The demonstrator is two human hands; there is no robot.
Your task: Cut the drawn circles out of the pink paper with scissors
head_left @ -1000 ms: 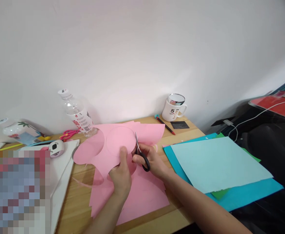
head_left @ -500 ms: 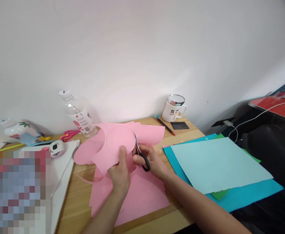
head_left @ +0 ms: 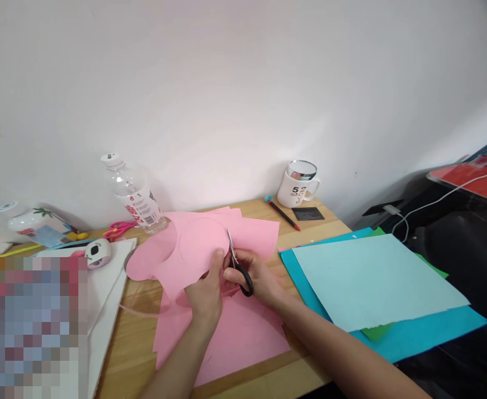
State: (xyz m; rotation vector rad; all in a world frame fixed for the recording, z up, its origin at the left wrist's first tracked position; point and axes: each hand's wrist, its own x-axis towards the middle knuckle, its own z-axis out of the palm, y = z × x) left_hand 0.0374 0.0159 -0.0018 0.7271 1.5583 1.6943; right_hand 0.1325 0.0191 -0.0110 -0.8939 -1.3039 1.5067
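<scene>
The fingers point(head_left: 232, 275) of the right hand point(head_left: 260, 281) are curled around one pair of black-handled scissors point(head_left: 248, 276), blades pointing away and meeting the right edge of a pencilled circle; the left hand point(head_left: 205, 302) pinches the pink sheet point(head_left: 202, 241) carrying that circle, thumb on top. The sheet's cut edges curve inward, and it is held over more pink sheets point(head_left: 243, 343), too overlapped to count. Bare wood of the tabletop point(head_left: 121, 343) shows left of this pile; to its right, only a narrow strip separates it from one pale-blue sheet point(head_left: 380, 277) lying over blue point(head_left: 426, 338) and green paper point(head_left: 379, 331), which reaches past the tabletop's right edge. Near the wall are one white mug point(head_left: 292, 191), one black pencil point(head_left: 284, 214) and one black card point(head_left: 308, 214); at left, two bottles point(head_left: 139, 208), one pair of pink-handled scissors point(head_left: 119, 229) and white boards point(head_left: 110, 310).
</scene>
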